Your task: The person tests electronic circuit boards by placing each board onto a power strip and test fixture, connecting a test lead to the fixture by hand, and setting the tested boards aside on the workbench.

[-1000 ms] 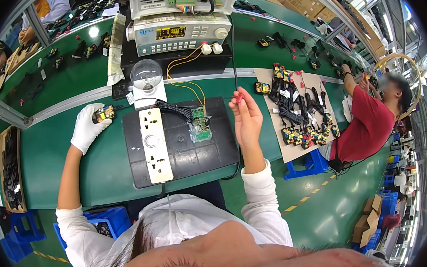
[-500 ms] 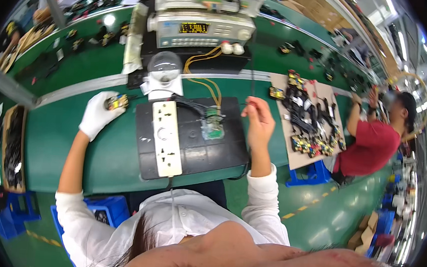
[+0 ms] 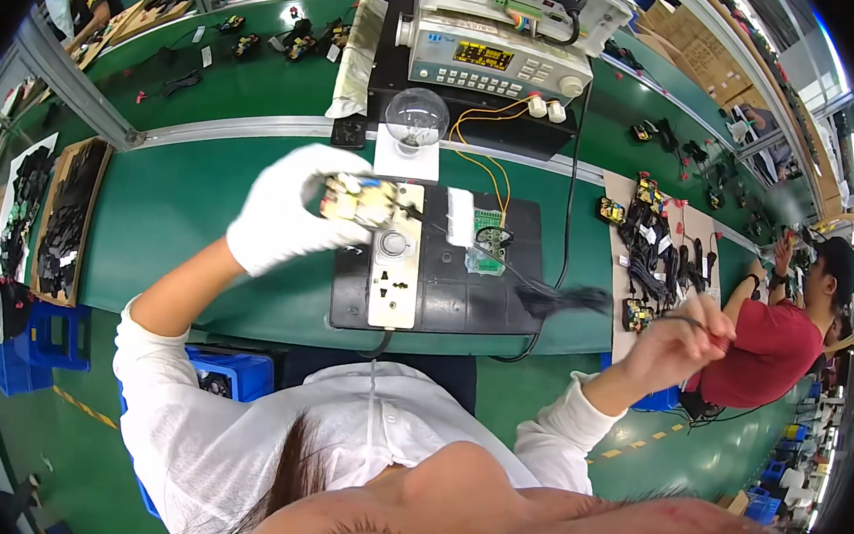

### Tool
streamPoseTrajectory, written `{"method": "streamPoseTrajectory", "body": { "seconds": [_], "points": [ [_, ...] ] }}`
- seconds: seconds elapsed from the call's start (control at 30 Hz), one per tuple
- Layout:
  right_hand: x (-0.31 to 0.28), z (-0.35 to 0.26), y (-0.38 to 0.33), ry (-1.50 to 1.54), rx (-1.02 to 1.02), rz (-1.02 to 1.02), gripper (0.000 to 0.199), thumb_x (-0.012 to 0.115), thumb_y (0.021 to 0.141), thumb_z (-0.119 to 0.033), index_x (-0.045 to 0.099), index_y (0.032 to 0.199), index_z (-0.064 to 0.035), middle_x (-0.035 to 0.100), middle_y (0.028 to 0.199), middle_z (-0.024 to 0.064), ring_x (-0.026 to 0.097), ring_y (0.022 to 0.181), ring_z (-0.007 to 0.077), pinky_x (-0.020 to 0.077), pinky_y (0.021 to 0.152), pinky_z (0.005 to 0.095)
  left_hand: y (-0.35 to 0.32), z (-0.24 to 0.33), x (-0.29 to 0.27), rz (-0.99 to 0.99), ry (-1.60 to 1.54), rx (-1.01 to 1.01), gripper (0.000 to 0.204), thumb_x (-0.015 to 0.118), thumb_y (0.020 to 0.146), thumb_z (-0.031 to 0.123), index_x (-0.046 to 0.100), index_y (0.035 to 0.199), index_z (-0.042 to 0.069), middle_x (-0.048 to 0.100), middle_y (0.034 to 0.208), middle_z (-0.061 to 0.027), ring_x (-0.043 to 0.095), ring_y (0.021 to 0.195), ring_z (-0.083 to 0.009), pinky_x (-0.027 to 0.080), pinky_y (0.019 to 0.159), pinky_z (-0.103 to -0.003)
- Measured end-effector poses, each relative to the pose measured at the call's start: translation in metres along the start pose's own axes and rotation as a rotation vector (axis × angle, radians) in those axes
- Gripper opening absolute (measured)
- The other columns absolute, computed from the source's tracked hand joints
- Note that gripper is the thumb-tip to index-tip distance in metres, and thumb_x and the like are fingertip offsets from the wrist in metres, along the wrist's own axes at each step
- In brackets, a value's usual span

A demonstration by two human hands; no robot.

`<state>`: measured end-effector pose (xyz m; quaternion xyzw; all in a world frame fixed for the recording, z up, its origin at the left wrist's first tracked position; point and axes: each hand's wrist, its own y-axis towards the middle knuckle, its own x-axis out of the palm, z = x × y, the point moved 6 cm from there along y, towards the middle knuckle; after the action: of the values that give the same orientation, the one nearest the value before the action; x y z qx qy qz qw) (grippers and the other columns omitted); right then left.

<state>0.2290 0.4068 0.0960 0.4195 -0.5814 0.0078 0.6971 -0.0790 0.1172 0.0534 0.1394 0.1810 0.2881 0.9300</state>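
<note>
My left hand, in a white glove, grips a small circuit board with yellow and pale components above the far part of a white power strip. From the board a black cable, with a white tag near it, trails right; its bundled part is blurred. My bare right hand is raised at the right, its fingers closed on a dark cable end with something red at the fingertips. Beneath lies a black box carrying the strip and a small green circuit board.
A clear glass bulb stands on a white base beyond the strip. Behind it is a grey bench meter with yellow leads. Cardboard at the right bears several cabled boards. A person in a red shirt sits beyond it.
My left hand has brought the circuit board right, over the power strip. My right hand has moved right and nearer, with the cable now strung out between the hands. The whole view has shifted.
</note>
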Motion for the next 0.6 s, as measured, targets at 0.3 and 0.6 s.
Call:
{"method": "streamPoseTrajectory", "body": {
  "seconds": [0.3,0.6],
  "points": [
    [0.024,-0.019,-0.035,-0.107,0.115,-0.079,0.020,0.069,0.086,0.006,0.055,0.098,0.0012,0.048,0.101,0.0139,0.053,0.080,0.0188,0.0612,0.056,0.0210,0.000,-0.025,0.069,-0.059,0.624,0.311,0.057,0.092,0.062,0.029,0.059,0.103,0.008,0.062,0.099,-0.0122,0.058,0.095,-0.0332,0.043,0.088,-0.043],
    [0.016,0.029,-0.049,-1.113,0.110,-0.136,0.023,0.084,0.065,-0.014,0.066,0.070,-0.0003,0.063,0.077,0.0132,0.054,0.054,0.0166,0.0377,0.042,0.0251,-0.007,-0.042,0.062,-0.049,0.546,0.232,0.058,0.093,0.061,0.030,0.058,0.102,0.007,0.060,0.097,-0.0119,0.058,0.096,-0.0332,0.043,0.088,-0.043]
  ]
}}
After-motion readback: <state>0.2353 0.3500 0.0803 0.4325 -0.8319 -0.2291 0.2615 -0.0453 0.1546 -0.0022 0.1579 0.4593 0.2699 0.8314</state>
